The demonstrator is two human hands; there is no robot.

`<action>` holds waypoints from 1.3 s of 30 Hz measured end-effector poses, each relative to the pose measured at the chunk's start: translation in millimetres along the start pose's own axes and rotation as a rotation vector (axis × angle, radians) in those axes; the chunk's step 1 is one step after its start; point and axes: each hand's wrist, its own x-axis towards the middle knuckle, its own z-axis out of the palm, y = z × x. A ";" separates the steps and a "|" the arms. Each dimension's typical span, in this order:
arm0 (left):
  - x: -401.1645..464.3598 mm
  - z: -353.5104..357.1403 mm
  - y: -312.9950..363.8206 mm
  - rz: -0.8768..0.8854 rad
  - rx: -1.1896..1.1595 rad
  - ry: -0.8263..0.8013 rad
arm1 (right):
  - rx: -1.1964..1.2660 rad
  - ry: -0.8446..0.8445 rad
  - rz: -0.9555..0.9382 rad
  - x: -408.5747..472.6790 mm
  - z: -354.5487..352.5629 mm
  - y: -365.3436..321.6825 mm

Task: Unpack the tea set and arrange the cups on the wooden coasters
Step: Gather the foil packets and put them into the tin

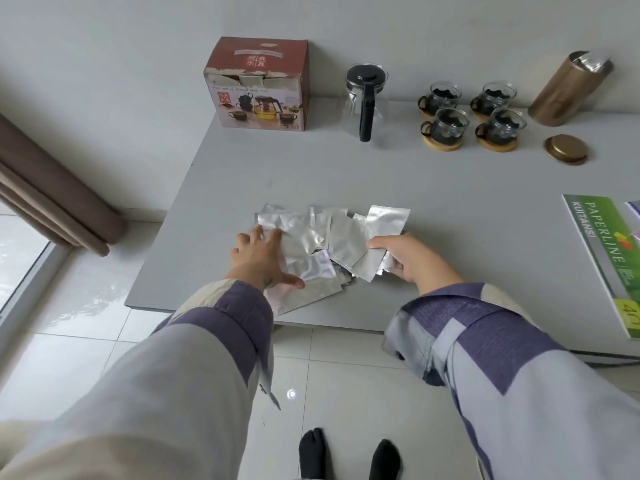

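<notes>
Several silver foil sachets (332, 237) lie in a loose pile near the front of the grey table (450, 209). My left hand (263, 258) lies flat on the pile's left side with fingers spread. My right hand (405, 258) pinches a few sachets at the pile's right side. At the back right, several glass cups with dark holders (450, 124) stand on round wooden coasters (441, 144). A glass teapot with a black lid and handle (365, 102) stands left of the cups. The red tea set box (258, 84) sits at the back, against the wall.
A gold cylindrical tin (568, 90) leans at the back right, its gold lid (566, 149) lying on the table in front of it. A green Paperline receipt book (609, 258) lies at the right edge. A brown curtain (52, 199) hangs at the left, over a tiled floor.
</notes>
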 end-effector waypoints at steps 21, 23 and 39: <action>3.8 11.4 20.2 0.070 -0.251 0.053 | -0.263 0.107 -0.079 -9.1 64.1 -12.0; 2.9 12.6 19.8 0.068 -0.244 0.066 | -0.336 0.154 -0.127 -8.4 64.5 -6.9; -23.0 -5.7 75.0 -0.081 -1.349 -0.139 | 0.365 0.087 -0.064 -23.3 0.3 27.9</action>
